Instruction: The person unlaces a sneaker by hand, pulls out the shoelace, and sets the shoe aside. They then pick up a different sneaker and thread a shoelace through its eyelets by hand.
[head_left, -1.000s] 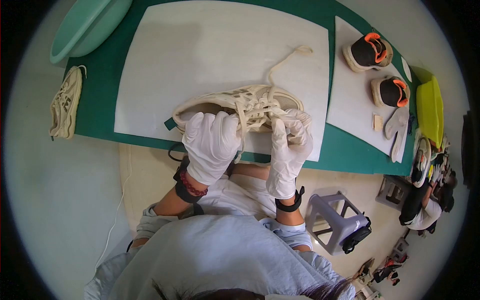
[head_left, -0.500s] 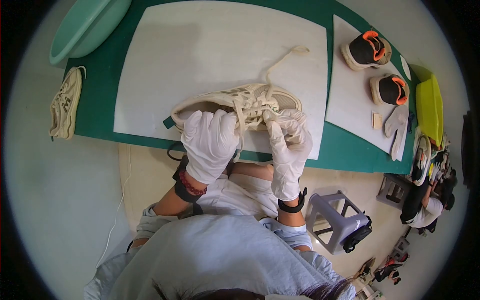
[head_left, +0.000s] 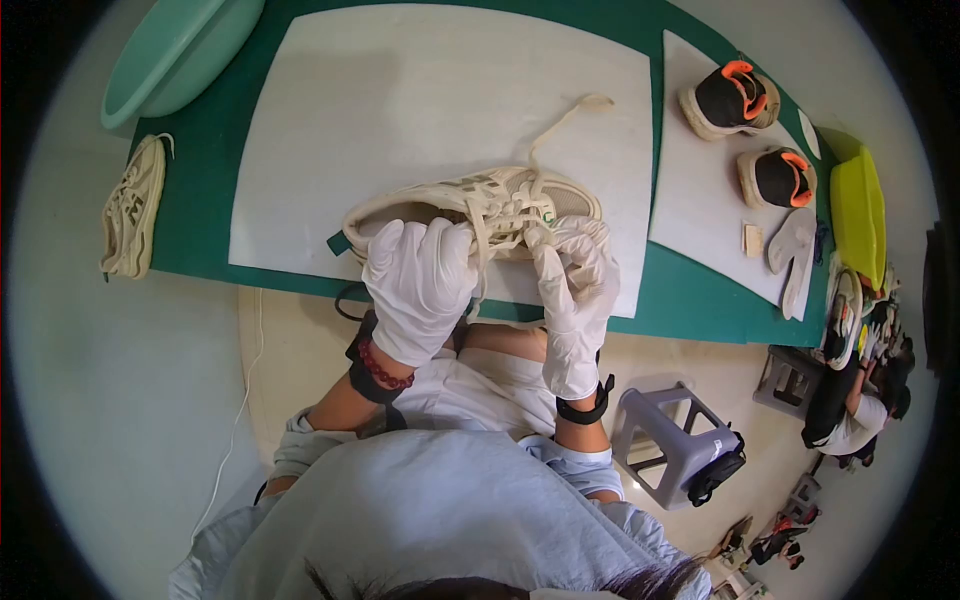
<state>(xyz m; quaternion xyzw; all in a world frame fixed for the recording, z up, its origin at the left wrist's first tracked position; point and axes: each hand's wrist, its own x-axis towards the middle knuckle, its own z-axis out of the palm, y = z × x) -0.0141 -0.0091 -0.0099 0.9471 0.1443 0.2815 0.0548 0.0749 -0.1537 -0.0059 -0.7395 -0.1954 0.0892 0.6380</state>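
Note:
A cream lace-up sneaker (head_left: pixel 425 188) lies on its side on a white board, with its toe to the right and its opening to the left. My left hand (head_left: pixel 420 280), in a white glove, is closed on the near edge of the shoe beside the opening. Close to the toe, my gloved right hand (head_left: pixel 578 290) pinches the shoelace (head_left: pixel 512 222) at the lacing with thumb and forefinger. One loose lace end stretches across the board beyond the shoe; another strand hangs down between my hands. My fingertips partly cover the near side of the shoe.
The white board (head_left: pixel 460 90) rests on a green table (head_left: pixel 205 215). A matching sneaker (head_left: pixel 133 210) stands at the left edge, below a green basin (head_left: pixel 175 60). To the right are black-and-orange shoes (head_left: pixel 735 100), insoles (head_left: pixel 793 240) and a yellow basin (head_left: pixel 860 215). A grey stool (head_left: pixel 675 440) stands below; another person sits far right.
My right hand has shifted very slightly left, still at the laces. My left hand and the sneaker have hardly moved.

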